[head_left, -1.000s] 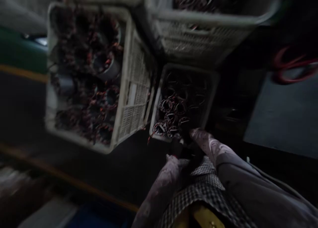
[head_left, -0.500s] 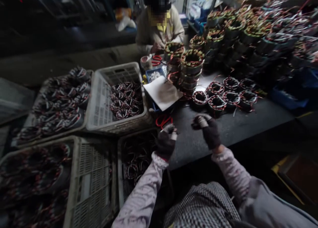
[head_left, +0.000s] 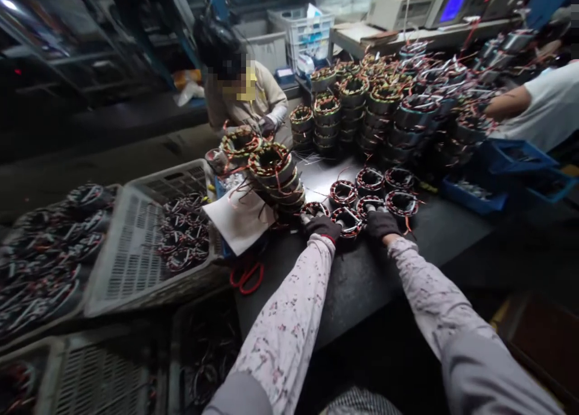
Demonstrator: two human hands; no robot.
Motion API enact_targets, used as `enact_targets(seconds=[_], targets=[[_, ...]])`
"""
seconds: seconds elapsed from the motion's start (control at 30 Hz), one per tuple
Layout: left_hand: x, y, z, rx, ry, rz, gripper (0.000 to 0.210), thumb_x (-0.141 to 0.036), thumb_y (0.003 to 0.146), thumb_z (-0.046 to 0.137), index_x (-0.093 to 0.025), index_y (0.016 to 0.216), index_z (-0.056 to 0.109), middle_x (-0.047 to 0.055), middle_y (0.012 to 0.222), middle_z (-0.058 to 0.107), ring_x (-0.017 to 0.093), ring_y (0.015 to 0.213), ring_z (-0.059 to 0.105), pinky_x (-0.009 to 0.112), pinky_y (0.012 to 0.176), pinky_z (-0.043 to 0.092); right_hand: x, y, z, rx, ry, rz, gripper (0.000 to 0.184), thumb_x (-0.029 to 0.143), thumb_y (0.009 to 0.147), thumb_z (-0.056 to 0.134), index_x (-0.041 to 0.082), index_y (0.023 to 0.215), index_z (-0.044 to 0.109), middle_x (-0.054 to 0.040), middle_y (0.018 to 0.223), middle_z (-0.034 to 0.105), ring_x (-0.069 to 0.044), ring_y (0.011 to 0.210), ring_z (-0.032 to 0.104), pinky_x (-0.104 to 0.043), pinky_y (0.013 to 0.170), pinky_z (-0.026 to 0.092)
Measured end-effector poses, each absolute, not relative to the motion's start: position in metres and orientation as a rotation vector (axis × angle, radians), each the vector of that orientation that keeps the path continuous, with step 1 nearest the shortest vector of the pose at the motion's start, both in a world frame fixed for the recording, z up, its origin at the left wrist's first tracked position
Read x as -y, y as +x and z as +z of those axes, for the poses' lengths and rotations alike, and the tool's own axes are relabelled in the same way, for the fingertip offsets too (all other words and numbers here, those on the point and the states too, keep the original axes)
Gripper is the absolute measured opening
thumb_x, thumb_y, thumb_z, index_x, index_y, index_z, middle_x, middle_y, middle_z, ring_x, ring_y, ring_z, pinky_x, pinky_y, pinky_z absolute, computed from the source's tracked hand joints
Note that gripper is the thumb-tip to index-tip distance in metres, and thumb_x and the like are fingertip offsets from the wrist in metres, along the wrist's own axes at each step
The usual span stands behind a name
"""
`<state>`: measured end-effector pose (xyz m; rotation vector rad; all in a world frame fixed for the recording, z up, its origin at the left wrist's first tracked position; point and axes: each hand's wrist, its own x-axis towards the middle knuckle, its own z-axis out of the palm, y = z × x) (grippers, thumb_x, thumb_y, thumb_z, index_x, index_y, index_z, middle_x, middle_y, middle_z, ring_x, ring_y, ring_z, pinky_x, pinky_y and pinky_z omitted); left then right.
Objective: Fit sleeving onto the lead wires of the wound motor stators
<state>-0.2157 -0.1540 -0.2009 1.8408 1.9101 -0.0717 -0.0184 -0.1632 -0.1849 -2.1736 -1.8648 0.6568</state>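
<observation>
The dark-gloved left hand (head_left: 323, 227) and right hand (head_left: 382, 223) touch round, wire-wrapped rings (head_left: 315, 207) on the smooth table (head_left: 344, 288), at the wearer's twelve o'clock; earlier they hung short. Whether they grip, I cannot tell.

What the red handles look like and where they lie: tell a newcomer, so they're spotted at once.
Find the dark table, then its left end, beside the pale slatted crate. There, nearer than the white sheet, lie the red handles: two open loops whose plain bright red sets them apart from the wire-wound rings nearby.
</observation>
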Motion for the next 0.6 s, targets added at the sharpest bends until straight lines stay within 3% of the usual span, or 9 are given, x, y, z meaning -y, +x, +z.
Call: enact_targets(seconds=[0.13,0.2,0.37,0.5,0.6], targets=[[0.171,-0.231,-0.194,-1.798,1.942,-0.219,0.059,-0.043,0.099,0.069,-0.006,0.144,0.077,0.028,0.147,0.077,0.043,0.141,0.072,0.054,0.127,0.049,0.194,-0.014,-0.19,1.999,-2.145,0.703,0.016,0.021,0.09,0.085,0.021,0.096,0.07,-0.0112,0.102,0.075,-0.029,0.109,0.066,-0.042,0.103,0.046],[0.195,-0.246,-0.197,-1.72,1.997,-0.305,0.058,-0.036,0.094,0.073,-0.003,0.141,0.077,0.03,0.143,0.078,0.044,0.135,0.075,0.053,0.123,0.054,0.214,-0.012,-0.193,2.048,-2.109,0.735,0.017,0.021,0.09,0.085,0.023,0.091,0.068,-0.0089,0.097,0.074,-0.029,0.108,0.065,-0.042,0.105,0.046],[0.255,-0.273,-0.204,-1.689,2.049,-0.333,0.066,-0.024,0.085,0.079,-0.01,0.149,0.072,0.029,0.157,0.071,0.052,0.147,0.066,0.066,0.131,0.044,0.257,-0.019,-0.195,2.191,-1.985,0.792,0.014,0.03,0.098,0.078,0.026,0.092,0.066,-0.0099,0.101,0.077,-0.032,0.119,0.065,-0.042,0.117,0.044],[0.279,-0.281,-0.192,-1.62,1.971,-0.386,0.047,-0.021,0.077,0.086,-0.011,0.123,0.079,0.027,0.135,0.081,0.051,0.133,0.074,0.063,0.122,0.053,0.268,-0.029,-0.19,2.246,-1.951,0.77,0.012,0.03,0.097,0.08,0.025,0.095,0.069,-0.0127,0.106,0.08,-0.033,0.124,0.066,-0.044,0.12,0.042],[0.31,-0.296,-0.184,-1.713,1.822,-0.183,0.035,-0.023,0.071,0.095,-0.014,0.102,0.08,0.019,0.114,0.084,0.045,0.121,0.079,0.052,0.113,0.059,0.265,-0.03,-0.189,2.29,-2.002,0.764,0.009,0.025,0.096,0.081,0.022,0.096,0.073,-0.0179,0.12,0.083,-0.031,0.128,0.066,-0.044,0.119,0.04]])
